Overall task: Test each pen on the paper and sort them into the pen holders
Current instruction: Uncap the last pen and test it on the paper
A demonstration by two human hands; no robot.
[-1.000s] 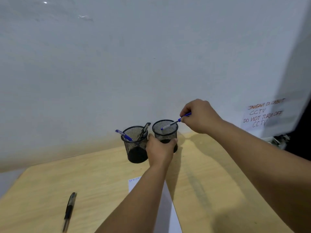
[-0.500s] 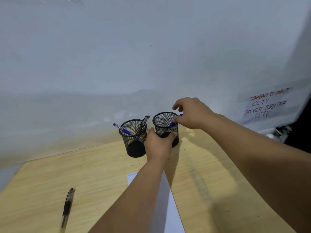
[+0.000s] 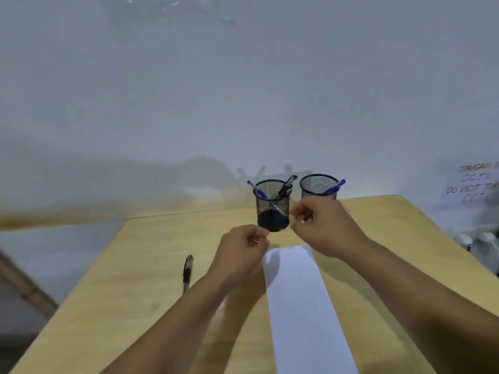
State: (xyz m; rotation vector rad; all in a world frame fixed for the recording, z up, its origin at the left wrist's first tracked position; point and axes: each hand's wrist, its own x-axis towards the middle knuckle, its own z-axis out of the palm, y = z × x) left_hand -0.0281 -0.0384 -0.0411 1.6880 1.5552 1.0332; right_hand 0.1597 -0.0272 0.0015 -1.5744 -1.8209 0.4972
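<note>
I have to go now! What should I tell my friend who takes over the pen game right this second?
Left hand and right hand: both hold nothing, loosely curled over the table.
Left holder: one blue pen and black pens.
Right holder: one blue pen, sorted.
Left to do: the black pen lying on the table left of the paper. Test it, then sort it.

Left hand (image 3: 243,251): loosely curled, seemingly holding nothing.
Right hand (image 3: 322,225): loosely curled, empty, slightly farther forward.
</note>
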